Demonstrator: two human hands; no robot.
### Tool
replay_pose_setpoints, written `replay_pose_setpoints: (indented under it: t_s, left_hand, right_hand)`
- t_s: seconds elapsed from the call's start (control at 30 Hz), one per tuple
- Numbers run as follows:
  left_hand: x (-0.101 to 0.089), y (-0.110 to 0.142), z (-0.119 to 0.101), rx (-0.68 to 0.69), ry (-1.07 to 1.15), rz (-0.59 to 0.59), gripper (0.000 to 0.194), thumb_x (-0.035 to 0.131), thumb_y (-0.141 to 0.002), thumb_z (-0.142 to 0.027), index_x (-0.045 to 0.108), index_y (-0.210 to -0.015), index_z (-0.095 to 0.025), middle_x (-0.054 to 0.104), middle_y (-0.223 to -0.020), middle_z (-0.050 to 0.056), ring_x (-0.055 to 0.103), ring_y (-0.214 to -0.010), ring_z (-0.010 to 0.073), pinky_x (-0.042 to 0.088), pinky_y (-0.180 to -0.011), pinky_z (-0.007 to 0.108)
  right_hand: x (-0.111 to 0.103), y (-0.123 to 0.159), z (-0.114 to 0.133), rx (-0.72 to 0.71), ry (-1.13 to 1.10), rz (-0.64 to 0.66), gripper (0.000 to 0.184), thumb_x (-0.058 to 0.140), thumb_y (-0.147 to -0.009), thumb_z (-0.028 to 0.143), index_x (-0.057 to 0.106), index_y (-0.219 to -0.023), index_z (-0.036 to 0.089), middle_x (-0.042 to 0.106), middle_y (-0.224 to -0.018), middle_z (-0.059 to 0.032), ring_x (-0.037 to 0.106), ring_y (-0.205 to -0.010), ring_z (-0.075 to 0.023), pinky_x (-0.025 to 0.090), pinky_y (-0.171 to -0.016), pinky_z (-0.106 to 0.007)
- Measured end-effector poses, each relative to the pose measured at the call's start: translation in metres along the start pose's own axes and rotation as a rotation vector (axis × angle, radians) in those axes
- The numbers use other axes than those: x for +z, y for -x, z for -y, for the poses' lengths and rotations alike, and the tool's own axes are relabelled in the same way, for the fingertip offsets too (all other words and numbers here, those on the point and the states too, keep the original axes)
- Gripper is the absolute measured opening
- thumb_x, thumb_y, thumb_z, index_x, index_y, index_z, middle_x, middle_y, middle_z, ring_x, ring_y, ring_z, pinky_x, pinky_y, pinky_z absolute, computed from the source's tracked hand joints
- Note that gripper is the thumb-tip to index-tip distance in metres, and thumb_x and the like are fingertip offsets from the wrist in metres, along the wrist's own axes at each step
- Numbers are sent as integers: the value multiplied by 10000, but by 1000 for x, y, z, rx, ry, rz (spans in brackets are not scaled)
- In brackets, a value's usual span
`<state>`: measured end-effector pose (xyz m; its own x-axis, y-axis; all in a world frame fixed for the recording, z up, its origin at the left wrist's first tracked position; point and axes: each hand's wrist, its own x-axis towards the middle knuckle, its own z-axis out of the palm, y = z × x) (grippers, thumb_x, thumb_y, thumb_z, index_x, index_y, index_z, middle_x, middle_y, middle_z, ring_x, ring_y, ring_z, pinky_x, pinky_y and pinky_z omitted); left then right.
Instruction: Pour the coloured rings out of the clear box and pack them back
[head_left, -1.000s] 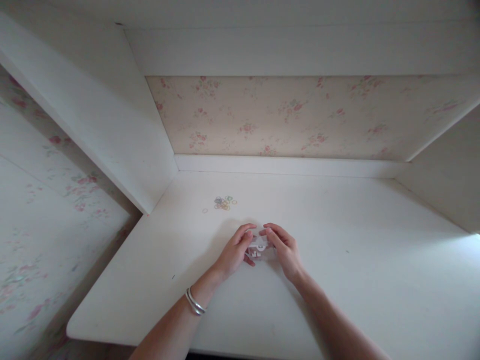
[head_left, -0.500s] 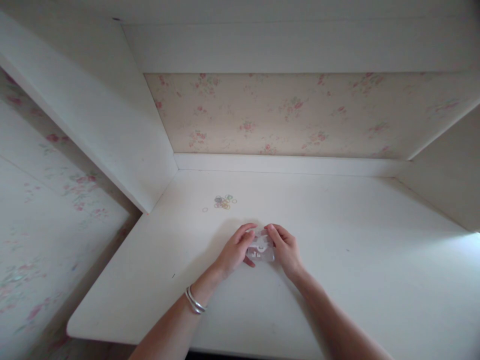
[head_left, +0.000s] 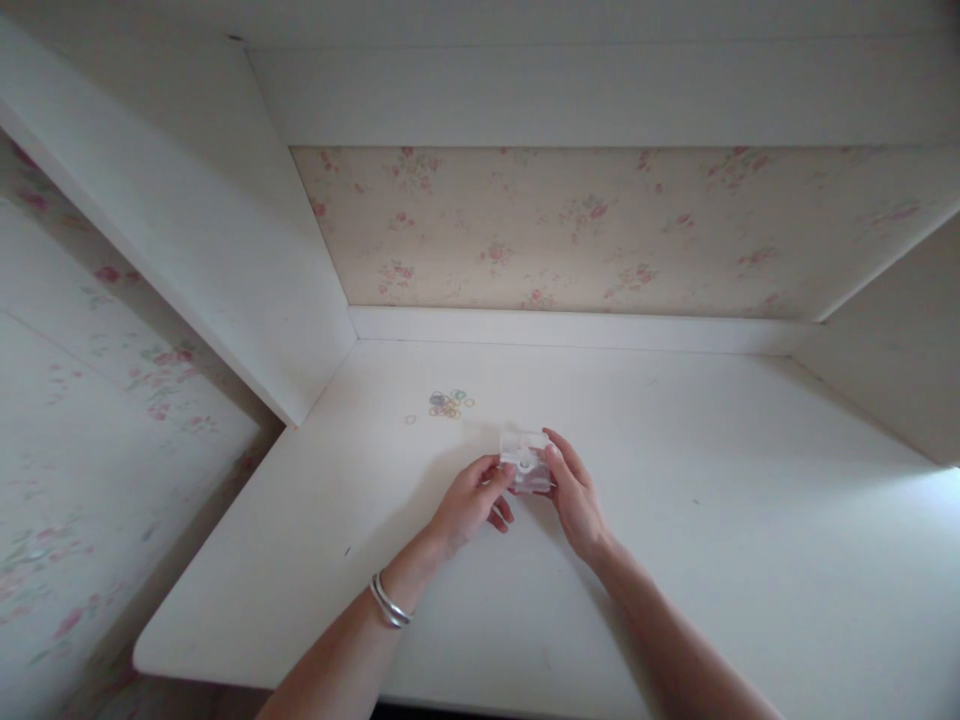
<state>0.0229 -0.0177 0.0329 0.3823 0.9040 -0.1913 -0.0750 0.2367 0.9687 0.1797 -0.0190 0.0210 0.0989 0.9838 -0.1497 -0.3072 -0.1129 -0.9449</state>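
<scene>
A small clear plastic case (head_left: pixel 531 480) with whitish parts is held just above the desk between my two hands. My left hand (head_left: pixel 472 503), with silver bangles at the wrist, pinches the case's left edge between thumb and index finger; its other fingers curl below. Along the right side, my right hand (head_left: pixel 576 497) grips the case with the thumb on top and fingers behind. Whether the case contains anything cannot be made out. Beyond my left hand lies a loose cluster of thin coloured rubber bands (head_left: pixel 452 405), with one band (head_left: pixel 410 420) apart to its left.
The white desk (head_left: pixel 712 590) has a rounded front left corner. A white side panel (head_left: pixel 247 300) rises at the left, and another panel (head_left: pixel 892 330) stands at the right. Flowered wallpaper (head_left: pixel 555 230) covers the back. A small dark mark (head_left: pixel 347 551) shows left of my forearm.
The case has turned and tilted in my hands and moved slightly away from me. My right hand has shifted its hold along the right side. The rubber bands have stayed in place.
</scene>
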Motion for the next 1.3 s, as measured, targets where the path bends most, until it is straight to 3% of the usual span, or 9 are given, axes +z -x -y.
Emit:
replay_pose_setpoints:
  t_s: [0.1,0.2,0.43,0.6,0.7,0.97,1.3]
  left_hand:
    - [-1,-1,-2,29,30,-57,477,501,-803,-557,552,-1057,-157,594,-872,53,558,-497,82,455,-419,199]
    - [-2,-2,-3,31,32,-96,483,511,-795,-558,555,-1064,-161,603,-854,46,543,-476,77,439,-410,195]
    - [-2,-2,-2,7,4,-94,460,515,-796,-547,536,-1054,-167,614,-901,69,577,-583,115,451,-431,200]
    - [-5,-1,-6,145,-31,-237,482,617,-773,-448,495,-1153,-177,592,-1075,101,589,-925,183,502,-701,254]
    - [-7,1,-9,243,-30,-291,504,667,-747,-394,496,-1176,-192,580,-1104,87,562,-1013,187,464,-849,291]
    - [-6,6,-13,295,-110,-175,381,679,-740,-359,600,-1064,-174,638,-1062,79,592,-976,198,437,-900,318]
    - [-10,3,-10,328,-40,-119,312,696,-736,-301,614,-999,-155,655,-993,65,606,-923,187,446,-869,300]
  right_hand:
    - [1,2,-1,18,44,90,603,596,-781,498,430,-1308,258,659,-1022,-67,637,-789,-177,522,-707,-336]
    - [1,3,-1,-4,117,135,578,596,-771,513,509,-1263,221,671,-951,-69,632,-768,-172,524,-716,-335]
    - [-2,2,-4,-98,221,178,550,539,-809,519,535,-1267,217,671,-928,-46,610,-779,-168,534,-731,-343]
    - [-7,4,-6,-255,433,221,513,525,-839,470,517,-1289,222,661,-957,-39,592,-832,-179,498,-777,-345]
    - [-9,7,-4,-390,619,278,450,497,-873,410,512,-1292,249,641,-993,-54,584,-882,-189,466,-811,-331]
    - [-9,8,-4,-703,805,286,410,469,-900,306,486,-1309,281,611,-1122,-81,546,-1018,-219,449,-875,-384]
    - [-11,9,-3,-833,870,296,407,479,-905,242,473,-1311,276,608,-1142,-88,557,-1014,-208,475,-845,-384]
